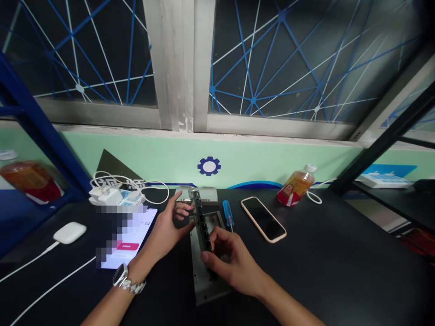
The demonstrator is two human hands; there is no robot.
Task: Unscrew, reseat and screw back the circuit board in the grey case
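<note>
A long narrow strip [202, 219] with black parts along its edge, perhaps a circuit board, is tilted up on edge over a grey metal casing [200, 276]. My right hand [234, 260] pinches its lower part between thumb and fingers. Along the strip's upper left side is my left hand [171, 222], its fingers apart and the thumb near the strip; whether it touches cannot be made out. Behind the strip, a flat metal plate [210, 194] lies at the back of the desk. A blue-handled screwdriver [227, 210] rests just right of the casing.
On the right are a phone in a pale case [264, 219] and a drink bottle [295, 186]. A lit phone [136, 235], a power strip [117, 197] with cables and a white earbud case [70, 232] lie left. Another bottle [32, 181] is far left.
</note>
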